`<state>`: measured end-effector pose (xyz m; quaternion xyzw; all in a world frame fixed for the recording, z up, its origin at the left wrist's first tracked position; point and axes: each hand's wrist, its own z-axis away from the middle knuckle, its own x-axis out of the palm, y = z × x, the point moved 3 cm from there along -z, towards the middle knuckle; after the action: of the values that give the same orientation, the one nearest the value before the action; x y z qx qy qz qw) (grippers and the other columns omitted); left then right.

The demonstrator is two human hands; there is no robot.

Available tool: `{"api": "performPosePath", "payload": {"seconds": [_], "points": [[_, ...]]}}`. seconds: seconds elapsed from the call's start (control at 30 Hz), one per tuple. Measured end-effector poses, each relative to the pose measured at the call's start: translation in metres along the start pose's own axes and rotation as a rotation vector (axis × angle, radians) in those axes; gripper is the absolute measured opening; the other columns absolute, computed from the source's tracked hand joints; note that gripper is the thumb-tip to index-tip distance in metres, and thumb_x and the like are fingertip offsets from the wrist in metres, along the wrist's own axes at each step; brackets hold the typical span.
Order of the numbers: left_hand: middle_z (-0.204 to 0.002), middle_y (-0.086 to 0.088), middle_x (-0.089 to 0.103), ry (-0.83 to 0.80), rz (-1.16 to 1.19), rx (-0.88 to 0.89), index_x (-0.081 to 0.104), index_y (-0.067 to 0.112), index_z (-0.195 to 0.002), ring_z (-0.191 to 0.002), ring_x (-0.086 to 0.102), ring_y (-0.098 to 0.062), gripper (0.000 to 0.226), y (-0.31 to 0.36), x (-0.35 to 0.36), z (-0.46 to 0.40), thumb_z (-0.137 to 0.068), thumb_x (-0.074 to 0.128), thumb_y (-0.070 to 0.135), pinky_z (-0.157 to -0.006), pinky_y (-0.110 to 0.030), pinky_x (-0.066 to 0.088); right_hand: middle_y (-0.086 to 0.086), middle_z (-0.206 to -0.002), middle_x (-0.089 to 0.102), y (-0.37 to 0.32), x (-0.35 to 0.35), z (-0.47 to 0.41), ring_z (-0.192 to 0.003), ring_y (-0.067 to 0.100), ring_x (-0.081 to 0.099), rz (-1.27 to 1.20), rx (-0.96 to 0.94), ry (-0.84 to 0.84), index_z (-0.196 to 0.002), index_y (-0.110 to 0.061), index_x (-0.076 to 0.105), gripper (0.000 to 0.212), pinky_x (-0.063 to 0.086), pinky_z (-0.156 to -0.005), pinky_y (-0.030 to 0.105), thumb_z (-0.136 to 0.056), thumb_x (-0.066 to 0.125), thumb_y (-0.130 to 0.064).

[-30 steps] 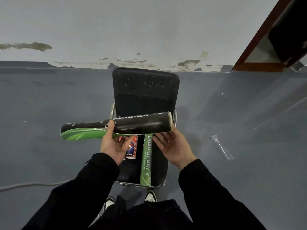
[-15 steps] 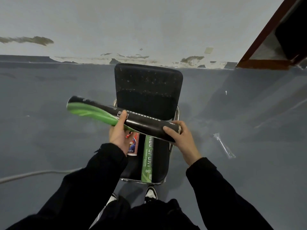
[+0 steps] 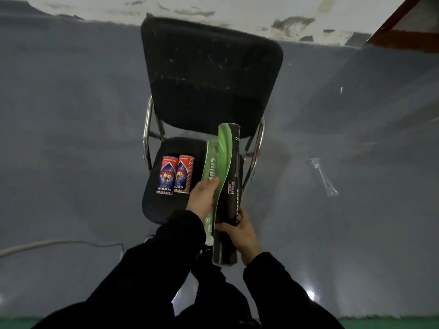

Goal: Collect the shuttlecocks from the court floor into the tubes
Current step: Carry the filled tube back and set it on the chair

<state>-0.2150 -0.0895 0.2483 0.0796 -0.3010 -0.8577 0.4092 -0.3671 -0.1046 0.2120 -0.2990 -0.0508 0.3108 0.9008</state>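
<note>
A black chair with a chrome frame stands on a grey floor, seen from above by the person in front of it. It serves here as the landmark.

Over the right side of the chair's seat, both hands hold a long black-and-green tube, lengthwise, its far end pointing at the chair's backrest and its near end toward the person. The right hand has its fingers wrapped around the tube's lower part. The left hand presses against the tube's left side with its fingers curled along it; how firmly it grips cannot be told. Neither end of this tube shows its inside, so its contents are unknown.

Beneath it, lying on the seat, is a second, green tube with white lettering, mostly covered by the held tube and the left hand. Its ends are hidden too.

On the left side of the seat lie two short red-and-blue cans side by side, touching.

On the floor to the right of the chair lies one clear plastic wrapper or sleeve, hard to identify. A pale cable runs along the floor left of the chair, cut off at the picture's edge.

Count: two long tubes, two cans, one chair.
</note>
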Motion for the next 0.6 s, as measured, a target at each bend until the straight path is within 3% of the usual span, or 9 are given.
{"api": "performPosePath", "payload": {"seconds": [0.17,0.23,0.3,0.37,0.43,0.6], "points": [[-0.099,0.004,0.071,0.048,-0.047,-0.019,0.065,0.023,-0.106,-0.073,0.072,0.001,0.006,-0.025,-0.010,-0.038,-0.105,0.060,0.027,-0.063,-0.020,0.056,-0.004,-0.111,0.067,0.044,0.016,-0.060,-0.095,0.017,0.069,-0.058,0.107,0.102,-0.130,-0.026,0.046,0.069,0.056,-0.064,0.022,-0.075,0.084,-0.010],[-0.104,0.002,0.071,0.049,-0.067,-0.008,0.065,0.021,-0.113,-0.086,0.072,-0.005,0.012,-0.029,-0.017,-0.049,-0.104,0.061,0.027,-0.069,-0.023,0.055,-0.006,-0.109,0.067,0.056,0.019,-0.085,-0.093,0.014,0.068,-0.038,0.114,0.126,-0.133,-0.021,0.046,0.072,0.055,-0.060,0.021,-0.074,0.084,-0.007],[-0.112,0.001,0.071,0.056,-0.064,-0.005,0.065,0.021,-0.118,-0.101,0.070,-0.012,0.016,-0.030,-0.024,-0.056,-0.104,0.061,0.027,-0.077,-0.027,0.053,-0.002,-0.114,0.068,0.063,0.022,-0.108,-0.094,0.012,0.067,0.000,0.103,0.132,-0.134,-0.016,0.046,0.072,0.058,-0.066,0.023,-0.075,0.085,-0.006],[-0.119,-0.002,0.070,0.070,-0.040,-0.014,0.065,0.024,-0.116,-0.109,0.067,-0.016,0.014,-0.030,-0.031,-0.060,-0.103,0.060,0.025,-0.084,-0.032,0.056,0.008,-0.127,0.067,0.066,0.027,-0.126,-0.106,0.025,0.068,0.037,0.099,0.158,-0.138,-0.013,0.044,0.074,0.060,-0.089,0.040,-0.077,0.085,-0.008],[-0.122,-0.005,0.067,0.080,-0.023,-0.027,0.066,0.025,-0.112,-0.112,0.065,-0.019,0.010,-0.028,-0.035,-0.059,-0.103,0.061,0.025,-0.095,-0.038,0.056,0.011,-0.134,0.063,0.065,0.030,-0.138,-0.119,0.032,0.064,0.109,0.086,0.191,-0.144,-0.012,0.041,0.078,0.053,-0.104,0.049,-0.079,0.085,-0.013],[-0.112,0.001,0.067,0.090,0.006,-0.041,0.065,0.024,-0.109,-0.104,0.065,-0.016,0.007,-0.020,-0.039,-0.052,-0.104,0.060,0.025,-0.088,-0.033,0.056,0.007,-0.137,0.064,0.056,0.031,-0.143,-0.124,0.030,0.061,0.169,0.067,0.208,-0.151,-0.017,0.042,0.071,0.048,-0.109,0.046,-0.088,0.076,-0.022]]}}
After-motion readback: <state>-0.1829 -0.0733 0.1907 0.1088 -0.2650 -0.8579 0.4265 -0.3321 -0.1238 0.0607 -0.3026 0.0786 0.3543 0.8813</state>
